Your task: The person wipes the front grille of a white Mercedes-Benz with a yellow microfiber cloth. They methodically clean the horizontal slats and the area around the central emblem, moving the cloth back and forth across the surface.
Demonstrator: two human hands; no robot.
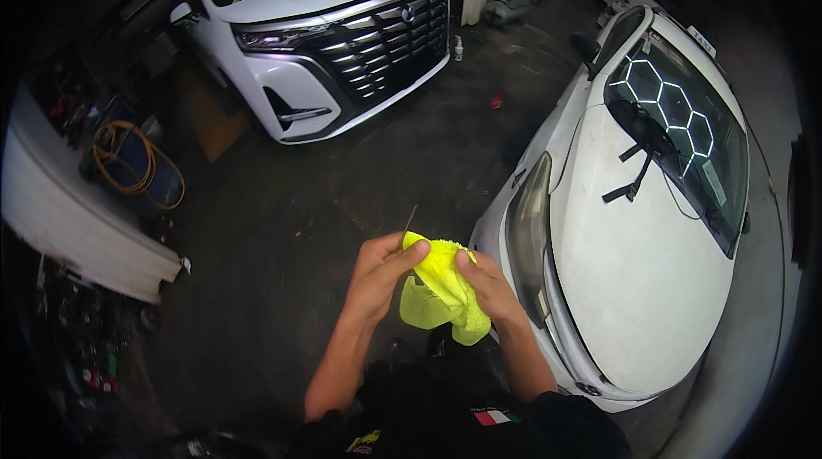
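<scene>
Holding a yellow cloth in front of the chest, the left hand and the right hand both pinch it with closed fingers. The cloth hangs between the 2 hands, above the dark floor. A white car is just beside the right hand. Another white car is parked farther away.

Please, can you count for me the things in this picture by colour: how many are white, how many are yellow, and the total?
White: 2, the van and the car.
Yellow: 2, the cloth held between the left hand and the right hand, and the coiled hose.
Total: 4
</scene>
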